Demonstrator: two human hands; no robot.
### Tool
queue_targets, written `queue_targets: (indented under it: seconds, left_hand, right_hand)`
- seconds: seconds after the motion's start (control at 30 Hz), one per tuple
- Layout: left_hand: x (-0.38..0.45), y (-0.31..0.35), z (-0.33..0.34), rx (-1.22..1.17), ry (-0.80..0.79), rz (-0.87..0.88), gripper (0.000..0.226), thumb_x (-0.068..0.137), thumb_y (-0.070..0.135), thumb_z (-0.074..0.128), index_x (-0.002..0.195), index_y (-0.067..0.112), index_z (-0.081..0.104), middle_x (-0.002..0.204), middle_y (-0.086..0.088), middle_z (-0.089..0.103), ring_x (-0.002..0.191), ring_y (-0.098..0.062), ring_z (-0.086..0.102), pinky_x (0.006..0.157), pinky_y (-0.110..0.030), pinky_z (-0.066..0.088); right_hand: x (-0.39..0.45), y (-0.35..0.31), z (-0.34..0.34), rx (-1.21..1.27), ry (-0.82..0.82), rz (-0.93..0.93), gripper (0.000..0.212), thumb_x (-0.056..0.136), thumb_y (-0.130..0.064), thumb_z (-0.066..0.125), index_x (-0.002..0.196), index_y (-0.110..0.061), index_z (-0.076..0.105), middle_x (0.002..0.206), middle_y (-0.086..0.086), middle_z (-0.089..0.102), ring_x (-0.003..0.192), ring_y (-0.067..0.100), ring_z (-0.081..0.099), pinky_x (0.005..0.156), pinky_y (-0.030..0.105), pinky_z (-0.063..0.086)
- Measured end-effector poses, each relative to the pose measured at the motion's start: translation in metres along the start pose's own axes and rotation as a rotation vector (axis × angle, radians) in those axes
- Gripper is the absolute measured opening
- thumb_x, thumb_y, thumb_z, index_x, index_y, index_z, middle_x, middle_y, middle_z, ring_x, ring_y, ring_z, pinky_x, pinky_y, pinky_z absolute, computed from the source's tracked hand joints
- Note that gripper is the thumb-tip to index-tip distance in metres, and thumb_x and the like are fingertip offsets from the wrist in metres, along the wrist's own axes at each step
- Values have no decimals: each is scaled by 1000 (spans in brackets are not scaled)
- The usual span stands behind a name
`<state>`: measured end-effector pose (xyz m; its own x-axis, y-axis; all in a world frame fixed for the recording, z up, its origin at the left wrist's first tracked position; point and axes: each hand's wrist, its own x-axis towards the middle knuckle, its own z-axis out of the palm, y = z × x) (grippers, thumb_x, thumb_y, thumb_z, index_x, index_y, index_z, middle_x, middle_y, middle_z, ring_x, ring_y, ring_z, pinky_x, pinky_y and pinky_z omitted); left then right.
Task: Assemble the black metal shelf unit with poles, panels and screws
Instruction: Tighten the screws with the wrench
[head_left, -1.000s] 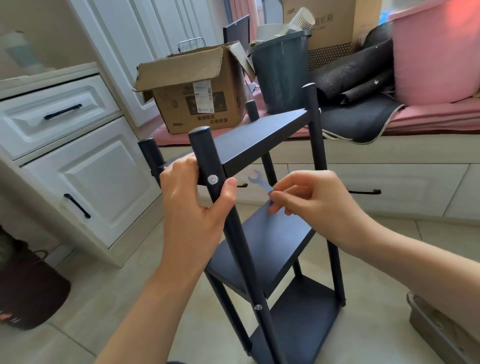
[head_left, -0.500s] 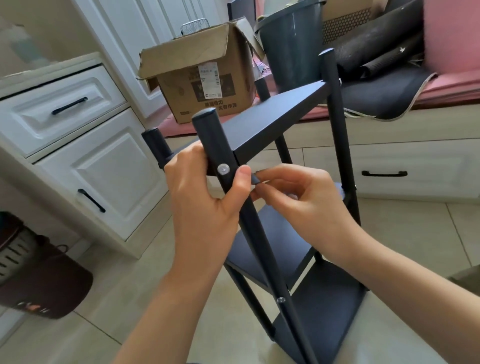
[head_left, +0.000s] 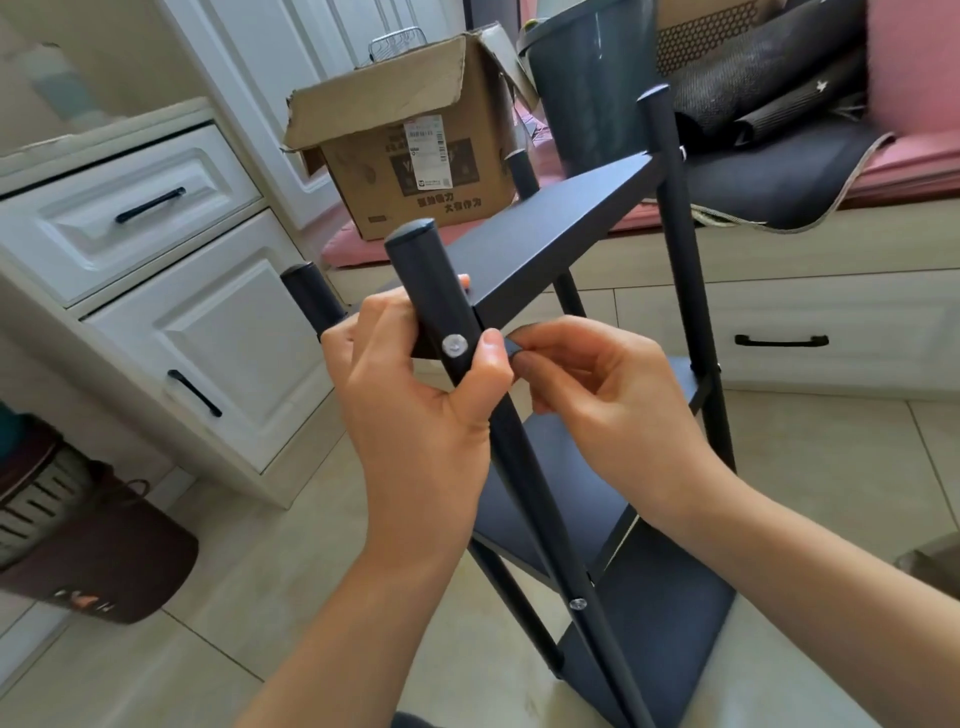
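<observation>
The black metal shelf unit stands on the tiled floor with three panels between its poles. Its top panel (head_left: 550, 228) meets the near pole (head_left: 431, 291), where a silver screw head (head_left: 455, 344) shows. My left hand (head_left: 415, 410) grips this pole, thumb beside the screw. My right hand (head_left: 597, 410) pinches a small flat wrench (head_left: 511, 349) just under the top panel's corner, behind the pole; most of the wrench is hidden by my fingers. A second screw (head_left: 577, 603) sits lower on the same pole.
White cabinets with black handles (head_left: 150, 205) stand at the left. An open cardboard box (head_left: 410, 150), a grey bin (head_left: 587, 88) and dark mats (head_left: 779, 104) lie on the pink-cushioned bench behind. A brown bag (head_left: 93, 551) sits on the floor at the left.
My right hand has brought the small wrench from open air in front of the middle panel up to the top corner, behind the pole. The view has moved closer.
</observation>
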<state>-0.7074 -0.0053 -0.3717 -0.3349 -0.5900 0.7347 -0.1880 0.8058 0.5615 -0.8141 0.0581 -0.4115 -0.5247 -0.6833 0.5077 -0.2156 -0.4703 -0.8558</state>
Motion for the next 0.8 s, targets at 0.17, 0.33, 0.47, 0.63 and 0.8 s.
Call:
queue_targets:
  seconds: [0.17,0.33,0.47,0.63,0.8]
  left_hand:
    - [-2,6,-8,-16,-28,17,23,85,31,63,107,40,59,94,18,57,102,-13,46,84,-5,34]
    - [1,4,-14,-44,-20,-4,22,85,36,60,106,44,60,96,22,60,107,-23,55,87,-15,41]
    - [7,-3,-14,-79,-22,-71,23,86,30,62,105,43,62,101,15,63,112,-30,57,93,-36,51]
    - [9,-16,-16,-84,-51,-130,30,89,34,58,117,26,64,114,-6,61,110,-23,56,85,-18,51]
    - [9,-23,-17,-69,-92,-126,18,92,38,53,110,42,51,111,6,53,112,-17,52,84,-11,43]
  right_hand:
    - [-6,-3,-2,10,8,-62,28,94,-2,61,95,-29,69,79,-13,71,64,6,58,65,21,53]
    - [-8,-2,1,19,-9,-100,20,94,-2,61,100,-19,71,82,-8,73,60,8,56,62,18,50]
    - [-3,2,9,15,-17,-77,17,93,-3,63,104,-11,72,81,-8,74,62,4,61,62,15,49]
    - [5,11,20,-32,-10,-80,16,93,-3,64,104,-11,72,87,-7,75,74,8,69,65,15,51]
    - [10,18,28,-57,5,-88,18,93,-2,64,106,-12,72,89,-10,73,69,2,65,65,17,52]
